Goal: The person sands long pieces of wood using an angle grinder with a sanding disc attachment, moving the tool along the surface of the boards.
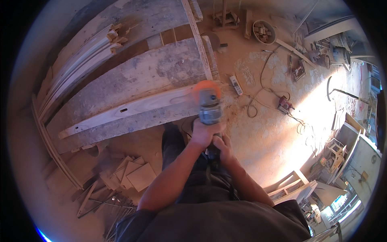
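Right now, our left hand (202,133) and our right hand (224,149), two in all, are curled tight around one grey power tool (210,113). Its one orange disc (200,89) is at the right end of one long pale board (143,103) with two dark holes (123,110), and we see one bucket (274,37) and one red tool (285,104) on the floor (258,133).

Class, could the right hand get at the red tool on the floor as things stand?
Probably not: the right hand grips the grey power tool, and the red tool lies well off to the right.
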A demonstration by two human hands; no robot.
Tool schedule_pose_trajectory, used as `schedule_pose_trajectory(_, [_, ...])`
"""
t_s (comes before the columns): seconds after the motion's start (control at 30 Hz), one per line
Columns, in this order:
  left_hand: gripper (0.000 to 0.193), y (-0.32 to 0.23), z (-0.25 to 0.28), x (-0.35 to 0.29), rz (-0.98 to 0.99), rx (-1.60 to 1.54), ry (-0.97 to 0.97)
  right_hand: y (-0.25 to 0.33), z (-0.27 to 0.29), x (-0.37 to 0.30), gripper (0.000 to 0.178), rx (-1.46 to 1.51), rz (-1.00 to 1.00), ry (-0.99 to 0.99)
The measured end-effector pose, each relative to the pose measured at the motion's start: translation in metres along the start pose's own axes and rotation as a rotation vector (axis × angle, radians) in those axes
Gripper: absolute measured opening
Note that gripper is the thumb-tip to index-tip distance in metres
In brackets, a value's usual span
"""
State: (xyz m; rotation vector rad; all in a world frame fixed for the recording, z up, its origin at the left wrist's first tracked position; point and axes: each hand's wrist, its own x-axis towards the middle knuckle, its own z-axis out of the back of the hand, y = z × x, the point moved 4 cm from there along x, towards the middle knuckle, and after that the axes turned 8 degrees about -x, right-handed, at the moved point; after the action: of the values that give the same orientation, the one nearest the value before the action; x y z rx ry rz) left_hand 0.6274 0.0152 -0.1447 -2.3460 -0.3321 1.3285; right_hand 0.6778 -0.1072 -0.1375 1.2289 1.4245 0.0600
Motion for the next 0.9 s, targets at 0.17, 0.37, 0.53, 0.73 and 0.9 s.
schedule_pose_trajectory(0.17, [0.021, 0.016, -0.009, -0.001, -0.015, 0.106, -0.022, -0.019, 0.025, -0.008, 0.041, -0.109, 0.041, -0.036])
schedule_pose_trajectory(0.37, [0.014, 0.007, -0.007, 0.009, 0.004, 0.103, -0.005, -0.018, 0.019, 0.004, 0.039, 0.008, -0.013, -0.059])
schedule_pose_trajectory(0.53, [0.023, 0.017, -0.018, 0.009, -0.023, 0.219, -0.049, -0.018, 0.027, -0.008, 0.039, -0.012, 0.025, -0.065])
schedule_pose_trajectory(0.73, [0.018, 0.009, -0.005, -0.002, 0.002, 0.056, 0.004, -0.018, 0.014, -0.005, 0.039, -0.020, 0.037, -0.069])
schedule_pose_trajectory(0.9, [0.020, 0.019, -0.035, 0.020, -0.036, 0.275, 0.003, 0.003, 0.031, -0.009, 0.039, 0.058, 0.077, -0.065])
